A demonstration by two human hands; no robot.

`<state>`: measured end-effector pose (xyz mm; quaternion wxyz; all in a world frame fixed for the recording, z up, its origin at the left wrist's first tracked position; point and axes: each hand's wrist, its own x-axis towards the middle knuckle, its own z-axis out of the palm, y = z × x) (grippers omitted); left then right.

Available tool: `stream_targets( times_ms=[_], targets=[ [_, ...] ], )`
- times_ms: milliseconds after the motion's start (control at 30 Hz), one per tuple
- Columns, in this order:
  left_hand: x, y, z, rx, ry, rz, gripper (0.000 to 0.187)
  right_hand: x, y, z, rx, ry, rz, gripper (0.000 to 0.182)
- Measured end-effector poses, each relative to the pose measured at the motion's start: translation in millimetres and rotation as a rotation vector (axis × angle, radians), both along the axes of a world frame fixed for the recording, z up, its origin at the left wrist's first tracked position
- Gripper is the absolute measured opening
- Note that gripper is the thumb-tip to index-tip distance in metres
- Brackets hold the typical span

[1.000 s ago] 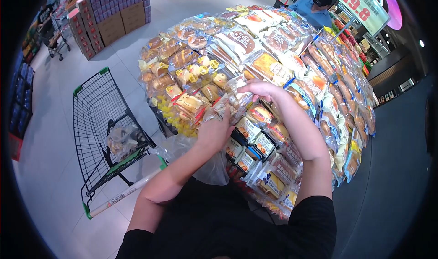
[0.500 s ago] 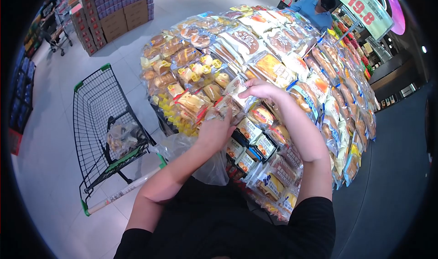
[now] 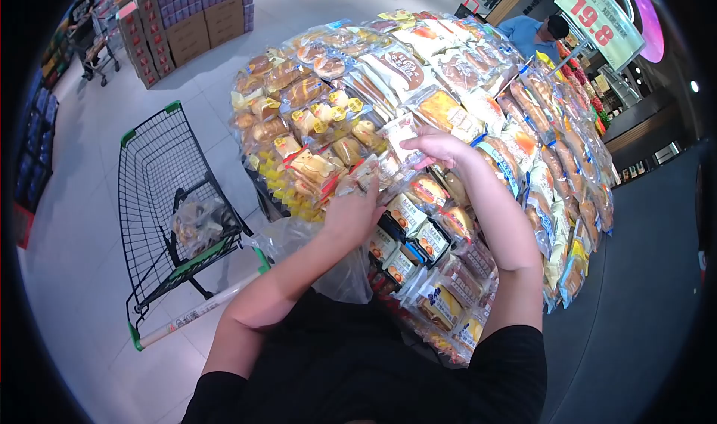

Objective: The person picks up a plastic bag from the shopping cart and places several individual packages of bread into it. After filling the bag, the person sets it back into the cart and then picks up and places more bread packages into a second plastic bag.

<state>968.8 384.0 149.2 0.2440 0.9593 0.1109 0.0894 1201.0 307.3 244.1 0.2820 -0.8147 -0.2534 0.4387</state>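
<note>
A large round display is covered with packaged breads (image 3: 444, 110). My right hand (image 3: 441, 146) grips a small clear package with a pale label (image 3: 400, 131), its fingers and thumb closed on the edge. Close by on the left, my left hand (image 3: 355, 200) is closed on a clear wrapped package (image 3: 365, 171) whose contents are hard to make out. An empty-looking translucent plastic bag (image 3: 328, 263) hangs beneath my left forearm. Small boxed cakes with white labels (image 3: 404, 213) lie just below both hands.
A shopping cart (image 3: 175, 200) on the left holds a bag of goods (image 3: 198, 224). Stacked cartons (image 3: 188, 39) stand at the upper left. Another person in blue (image 3: 529, 34) is behind the display, near a price sign (image 3: 600, 19).
My right hand has raised and tilted the small package, so its label shows more. My left hand has hardly moved. The person in blue has shifted right and lower.
</note>
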Motion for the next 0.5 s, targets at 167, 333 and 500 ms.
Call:
stream_targets(
  times_ms=[167, 333, 500],
  targets=[
    [-1.0, 1.5, 5.0, 0.019, 0.031, -0.017, 0.065, 0.8, -2.2, -6.0, 0.11, 0.083, -0.118, 0.054],
    [-1.0, 1.0, 4.6, 0.013, 0.019, -0.011, 0.064, 1.6, -1.0, -8.6, 0.112, 0.175, -0.241, 0.055],
    [-1.9, 2.2, 2.5, 0.01, -0.009, -0.016, 0.064, 20.3, 3.8, -16.9, -0.263, -0.108, 0.073, 0.083]
  ],
)
